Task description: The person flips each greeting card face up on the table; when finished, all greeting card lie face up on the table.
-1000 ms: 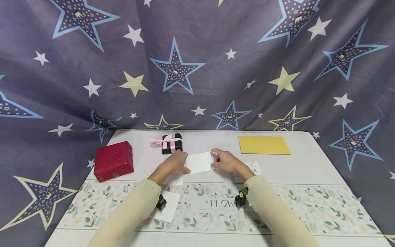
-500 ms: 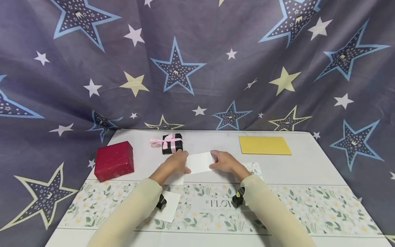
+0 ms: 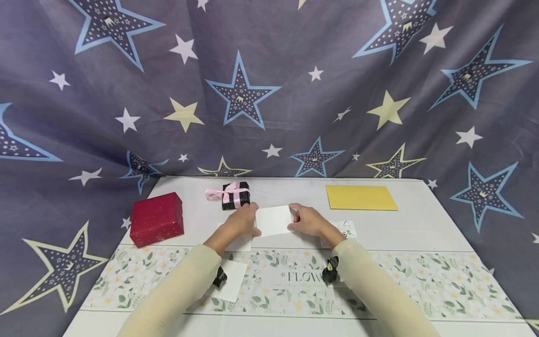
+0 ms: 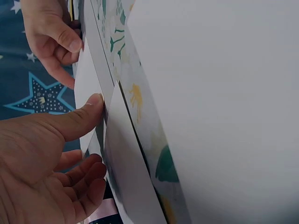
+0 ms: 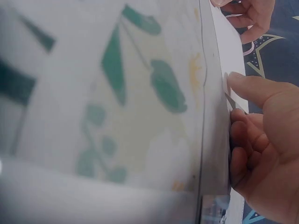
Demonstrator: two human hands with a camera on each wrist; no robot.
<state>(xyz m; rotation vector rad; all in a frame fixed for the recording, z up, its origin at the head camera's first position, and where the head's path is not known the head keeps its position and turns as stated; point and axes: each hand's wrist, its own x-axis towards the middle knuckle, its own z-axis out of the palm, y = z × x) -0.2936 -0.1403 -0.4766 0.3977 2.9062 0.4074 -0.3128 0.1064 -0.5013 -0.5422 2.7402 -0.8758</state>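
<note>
Holding a white card (image 3: 274,220) by its two short edges, a little above the bench (image 3: 421,229), near the middle. Left hand (image 3: 241,222) pinching the left edge, thumb on top, fingers curled under. Right hand (image 3: 309,220) pinching the right edge in the same way. Lying just under the left hand, another white sheet (image 3: 239,243). Standing close behind, a small black gift box (image 3: 236,195) with pink ribbon; farther left, a red box (image 3: 156,218); far right, a yellow envelope (image 3: 360,197).

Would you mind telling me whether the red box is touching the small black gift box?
No, the red box sits apart to the left of the black gift box, with bare table between them.
</note>
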